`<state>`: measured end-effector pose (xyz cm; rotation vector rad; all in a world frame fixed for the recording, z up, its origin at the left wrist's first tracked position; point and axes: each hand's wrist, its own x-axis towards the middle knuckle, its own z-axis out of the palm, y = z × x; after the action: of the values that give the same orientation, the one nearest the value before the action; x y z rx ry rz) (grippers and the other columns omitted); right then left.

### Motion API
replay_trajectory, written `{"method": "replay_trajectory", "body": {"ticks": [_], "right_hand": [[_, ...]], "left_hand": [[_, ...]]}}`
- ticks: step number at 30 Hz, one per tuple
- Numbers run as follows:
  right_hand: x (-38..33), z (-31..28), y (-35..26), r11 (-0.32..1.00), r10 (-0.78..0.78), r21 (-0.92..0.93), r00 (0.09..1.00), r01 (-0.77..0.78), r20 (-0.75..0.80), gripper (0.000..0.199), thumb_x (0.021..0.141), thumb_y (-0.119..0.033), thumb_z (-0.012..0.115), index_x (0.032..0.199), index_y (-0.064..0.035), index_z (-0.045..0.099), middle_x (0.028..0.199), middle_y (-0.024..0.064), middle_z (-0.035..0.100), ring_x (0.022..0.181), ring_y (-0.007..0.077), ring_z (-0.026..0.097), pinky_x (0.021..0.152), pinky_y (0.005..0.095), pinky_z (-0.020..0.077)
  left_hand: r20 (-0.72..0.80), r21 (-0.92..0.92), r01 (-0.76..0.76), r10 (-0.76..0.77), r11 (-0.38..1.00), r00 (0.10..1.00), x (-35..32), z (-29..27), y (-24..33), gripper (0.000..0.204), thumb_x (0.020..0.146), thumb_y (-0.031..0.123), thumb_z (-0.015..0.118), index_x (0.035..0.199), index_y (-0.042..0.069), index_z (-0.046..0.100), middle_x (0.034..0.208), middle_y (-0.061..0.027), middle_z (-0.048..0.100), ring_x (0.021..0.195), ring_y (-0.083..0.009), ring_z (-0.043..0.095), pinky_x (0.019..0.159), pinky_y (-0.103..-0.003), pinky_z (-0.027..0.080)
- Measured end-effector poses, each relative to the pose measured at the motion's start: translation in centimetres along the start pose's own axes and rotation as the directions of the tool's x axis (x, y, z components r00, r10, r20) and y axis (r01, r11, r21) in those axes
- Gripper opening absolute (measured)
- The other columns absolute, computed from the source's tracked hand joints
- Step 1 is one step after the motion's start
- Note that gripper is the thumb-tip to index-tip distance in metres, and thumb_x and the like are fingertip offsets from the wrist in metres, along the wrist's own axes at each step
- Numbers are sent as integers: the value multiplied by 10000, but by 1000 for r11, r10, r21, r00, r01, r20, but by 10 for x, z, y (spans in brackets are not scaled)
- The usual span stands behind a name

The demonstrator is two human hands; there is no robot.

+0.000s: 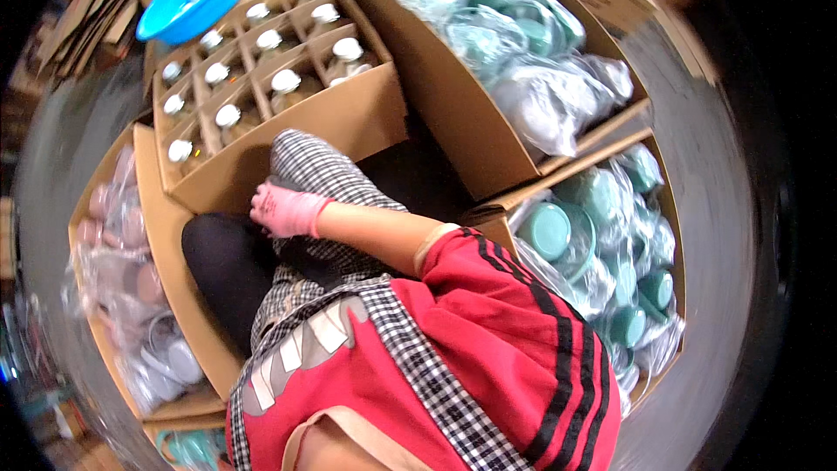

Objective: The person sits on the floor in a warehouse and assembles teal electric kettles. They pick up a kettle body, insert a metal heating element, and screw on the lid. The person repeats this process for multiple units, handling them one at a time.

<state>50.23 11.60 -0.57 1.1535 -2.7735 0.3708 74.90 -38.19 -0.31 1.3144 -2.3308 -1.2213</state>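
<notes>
My right hand [289, 209], in a pink work glove with a dark grey part, lies over my lap between my knees. Its fingers look curled in, and whatever they may hold is hidden. Beneath it are my checked apron [324, 160] and my dark trouser leg [222, 266]. Just beyond the hand stands a cardboard box [288, 144] with dividers, its cells holding clear bottles with white caps [285, 81]. My left hand does not show.
A blue basin [199, 2] rests on the divided box's far left corner. Open cartons of plastic-wrapped teal cups [547, 231] stand at the right and far right. At the left, another holds bagged pink and white cups [150, 282]. Flattened cardboard [96, 13] is stacked at far left.
</notes>
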Motion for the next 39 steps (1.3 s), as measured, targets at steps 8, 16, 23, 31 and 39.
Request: {"method": "replay_trajectory", "body": {"ticks": [8,16,23,31,39], "right_hand": [[-15,-10,6,995,-34,84,960,59,-278,305,687,-216,590,910,-13,541,890,158,529,880,320,482,801,399,382],[1,-27,-12,1000,-24,-17,993,26,115,390,731,-272,576,999,6,523,1003,197,522,937,351,478,811,412,387],[-2,-16,4,969,-83,-214,977,125,197,425,730,-305,574,1013,7,517,990,182,528,923,329,493,806,406,389],[9,-14,-1,955,-121,-226,947,193,298,410,724,-310,562,963,22,526,910,180,542,862,328,512,748,402,408],[6,-21,-2,943,-179,-230,950,240,256,386,712,-275,585,951,22,522,915,177,538,860,324,507,736,400,412]], "left_hand": [[110,-389,143,-109,910,988,-50,-60,-38,415,801,287,487,1114,15,507,1134,-82,493,1004,-215,462,909,-330,320],[-326,211,259,-182,943,928,-70,8,-17,837,691,516,537,1253,-30,243,1265,-263,294,1200,-382,241,999,-410,179],[-486,280,249,-87,927,869,-75,21,17,764,679,426,559,1235,-5,262,1186,-235,406,1150,-384,318,978,-505,146],[-197,857,94,154,506,968,-97,-16,81,607,718,443,528,1173,61,402,1222,-255,331,1115,-432,308,895,-504,261],[-68,642,-525,724,558,686,-100,21,155,632,676,435,563,1201,126,394,1286,-228,233,1143,-422,260,918,-505,241]]}}
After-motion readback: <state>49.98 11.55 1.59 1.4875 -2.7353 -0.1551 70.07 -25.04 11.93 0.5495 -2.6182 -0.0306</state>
